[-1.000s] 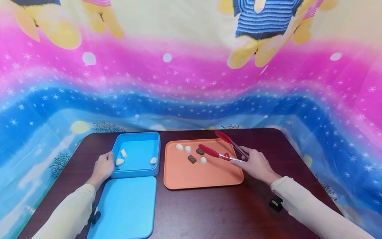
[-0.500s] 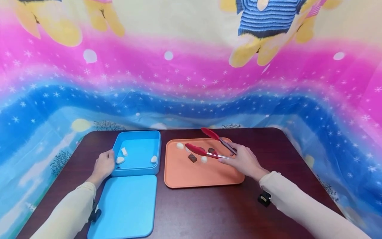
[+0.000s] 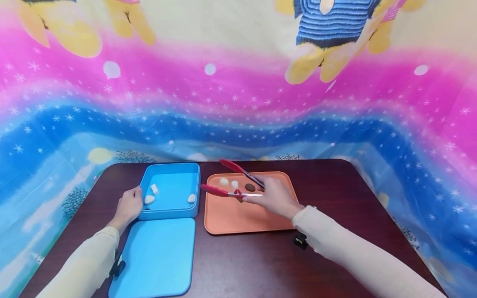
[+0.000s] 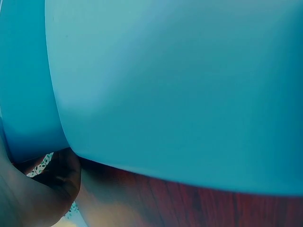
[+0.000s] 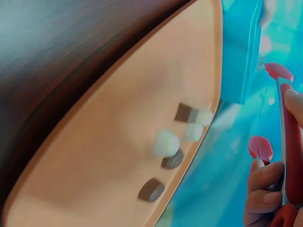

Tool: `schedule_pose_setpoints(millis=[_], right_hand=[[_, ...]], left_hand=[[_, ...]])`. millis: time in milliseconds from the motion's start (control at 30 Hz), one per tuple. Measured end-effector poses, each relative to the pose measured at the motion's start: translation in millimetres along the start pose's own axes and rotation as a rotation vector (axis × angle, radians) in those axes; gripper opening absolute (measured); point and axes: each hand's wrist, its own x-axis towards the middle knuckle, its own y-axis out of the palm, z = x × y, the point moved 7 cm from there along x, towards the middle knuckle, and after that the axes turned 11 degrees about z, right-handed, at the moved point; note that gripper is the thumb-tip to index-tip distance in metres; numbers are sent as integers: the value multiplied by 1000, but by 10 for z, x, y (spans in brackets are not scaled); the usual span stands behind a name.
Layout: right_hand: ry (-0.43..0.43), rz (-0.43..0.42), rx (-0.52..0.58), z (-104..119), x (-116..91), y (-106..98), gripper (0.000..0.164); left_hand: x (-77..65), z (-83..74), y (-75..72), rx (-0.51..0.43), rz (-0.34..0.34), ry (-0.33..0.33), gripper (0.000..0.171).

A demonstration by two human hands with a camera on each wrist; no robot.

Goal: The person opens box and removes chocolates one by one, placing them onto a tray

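My left hand (image 3: 129,207) grips the left wall of a blue box (image 3: 198,190), thumb at its rim. Inside lie three white pieces, one a white block (image 3: 154,189), and a dark bit partly hidden by the front wall. My right hand (image 3: 272,194) holds red-tipped metal tongs (image 3: 216,191) above an orange tray (image 3: 231,223). The tongs' arms are spread, with nothing between the tips, which reach the gap between tray and box. Several white and brown chocolate-like pieces lie on the tray, including a brown oval piece (image 3: 250,187) and a white piece (image 5: 166,143).
A flat blue lid (image 3: 160,256) lies in front of the box, close to its front wall. The dark wooden table (image 3: 238,265) ends at a printed cloth backdrop (image 3: 238,107). Black wrist cameras sit under both sleeves.
My right hand has carried the spread tongs leftward across the tray, from its right side toward the box. My left hand and the box stay in place.
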Motion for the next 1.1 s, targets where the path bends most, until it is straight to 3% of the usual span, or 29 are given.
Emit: schedule_pose_setpoints(millis=[267,600,1100], right_hand=[[25,25,-4,246,155,158,76],[-58,28,-65,498,268,393,80],[-88,47,-234,812,481,628,83]], left_hand=[[4,-19,-16,3,-10,0,67],[-5,10,12,16,0,-10,66],[8,13,-18,15,-11,-10,66]])
